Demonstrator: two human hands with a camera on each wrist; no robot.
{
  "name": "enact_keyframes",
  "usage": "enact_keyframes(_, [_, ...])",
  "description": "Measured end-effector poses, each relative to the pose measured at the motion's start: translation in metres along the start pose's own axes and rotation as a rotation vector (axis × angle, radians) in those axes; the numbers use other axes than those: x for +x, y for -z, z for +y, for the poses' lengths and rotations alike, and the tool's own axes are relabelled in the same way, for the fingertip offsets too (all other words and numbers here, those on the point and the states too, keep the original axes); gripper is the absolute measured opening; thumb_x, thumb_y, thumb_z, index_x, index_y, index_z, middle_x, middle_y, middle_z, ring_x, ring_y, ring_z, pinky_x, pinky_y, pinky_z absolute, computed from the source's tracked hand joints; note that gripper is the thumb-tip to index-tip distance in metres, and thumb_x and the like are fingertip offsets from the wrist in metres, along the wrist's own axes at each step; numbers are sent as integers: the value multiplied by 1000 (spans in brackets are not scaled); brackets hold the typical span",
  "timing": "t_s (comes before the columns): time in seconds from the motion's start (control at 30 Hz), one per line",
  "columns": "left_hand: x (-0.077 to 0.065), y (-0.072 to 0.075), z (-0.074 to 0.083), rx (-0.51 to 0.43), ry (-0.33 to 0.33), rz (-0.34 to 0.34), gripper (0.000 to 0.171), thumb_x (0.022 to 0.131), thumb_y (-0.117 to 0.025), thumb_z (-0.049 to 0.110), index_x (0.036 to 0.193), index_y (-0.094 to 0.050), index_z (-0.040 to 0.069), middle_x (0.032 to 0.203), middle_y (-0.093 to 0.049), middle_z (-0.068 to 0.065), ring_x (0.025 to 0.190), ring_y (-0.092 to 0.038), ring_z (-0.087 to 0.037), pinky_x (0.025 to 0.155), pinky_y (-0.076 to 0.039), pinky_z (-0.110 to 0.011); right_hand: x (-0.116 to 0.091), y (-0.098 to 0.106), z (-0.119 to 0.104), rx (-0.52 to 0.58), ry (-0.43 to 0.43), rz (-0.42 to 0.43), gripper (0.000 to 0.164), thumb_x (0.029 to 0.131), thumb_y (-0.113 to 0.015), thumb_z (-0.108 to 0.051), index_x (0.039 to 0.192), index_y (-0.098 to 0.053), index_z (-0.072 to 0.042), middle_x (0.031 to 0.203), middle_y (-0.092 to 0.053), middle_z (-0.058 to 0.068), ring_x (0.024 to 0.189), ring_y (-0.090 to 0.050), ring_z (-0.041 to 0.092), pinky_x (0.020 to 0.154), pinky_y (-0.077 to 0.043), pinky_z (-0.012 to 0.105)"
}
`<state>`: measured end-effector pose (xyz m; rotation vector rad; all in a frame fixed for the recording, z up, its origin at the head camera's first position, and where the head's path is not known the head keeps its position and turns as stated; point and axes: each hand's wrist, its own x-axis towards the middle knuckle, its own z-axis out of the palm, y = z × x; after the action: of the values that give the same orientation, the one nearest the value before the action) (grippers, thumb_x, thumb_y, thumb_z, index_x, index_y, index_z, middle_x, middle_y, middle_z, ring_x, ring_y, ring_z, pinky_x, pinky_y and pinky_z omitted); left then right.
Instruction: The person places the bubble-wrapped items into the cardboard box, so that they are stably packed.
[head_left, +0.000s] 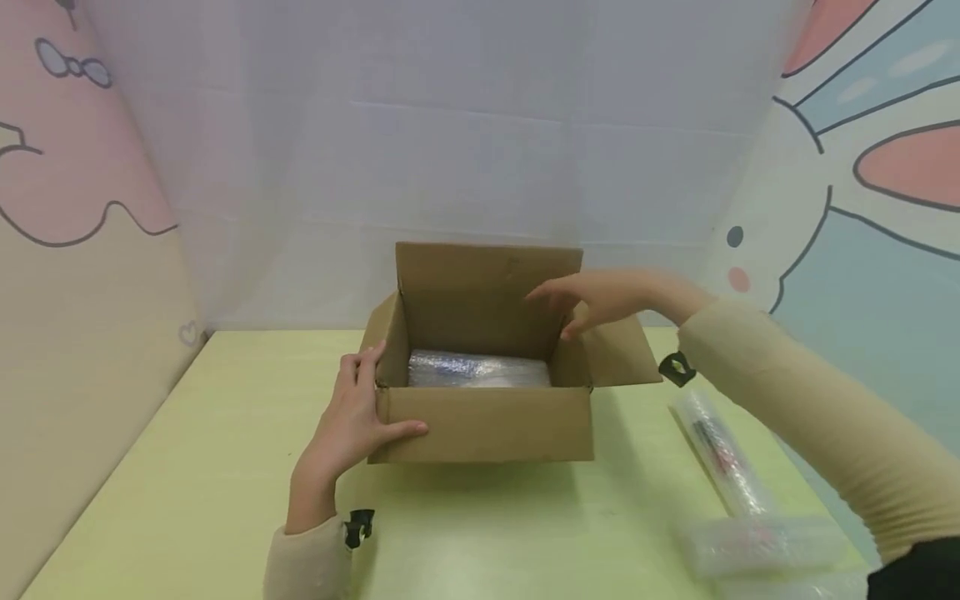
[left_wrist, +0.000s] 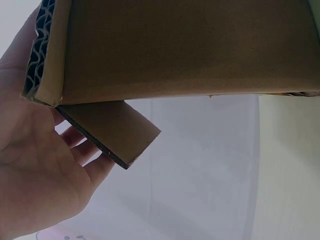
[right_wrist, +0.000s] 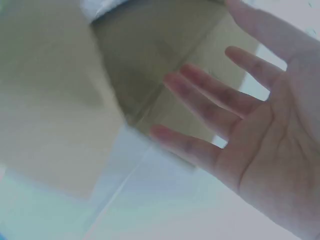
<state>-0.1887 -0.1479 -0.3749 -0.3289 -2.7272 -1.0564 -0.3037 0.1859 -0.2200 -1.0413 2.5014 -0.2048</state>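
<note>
An open cardboard box (head_left: 486, 423) stands on the table, its flaps spread outward. Inside lies a clear bubble-wrapped package (head_left: 480, 369). My left hand (head_left: 351, 417) grips the box's front left corner, thumb over the front flap and fingers against the left flap. From below, the left wrist view shows those fingers behind the small side flap (left_wrist: 107, 129). Above the box's right side hovers my right hand (head_left: 600, 298), fingers spread and holding nothing. In the right wrist view its palm faces the camera, with the cardboard flaps (right_wrist: 155, 55) beyond the fingers.
To the right on the yellow table (head_left: 187, 467) lies a long bubble-wrapped item (head_left: 723, 454). Nearer, another bubble-wrapped roll (head_left: 765, 546) lies across its end, with more wrap at the frame's bottom edge. A white sheet (head_left: 480, 150) hangs behind the box.
</note>
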Motion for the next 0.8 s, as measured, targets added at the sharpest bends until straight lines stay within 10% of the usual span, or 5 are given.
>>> enact_keyframes(0.47, [5,6,-12,26,-14,8,119,68,-85,47,155,-14,9,129,-32,-18,114,-43,-32,89,-46,-47,-99,-50,74,109,-186,453,62,95,-62,-21,148,-34,-5,134,-53,23,121,-54,42,95,-46,57])
enact_keyframes(0.8, [8,9,-12,19,-18,9,117,68,-86,44,154,-15,7,127,-31,-17,111,-42,-31,91,-44,-48,-122,-121,130,119,-368,393,71,97,-59,-33,145,-28,9,131,-49,37,116,-53,52,88,-48,60])
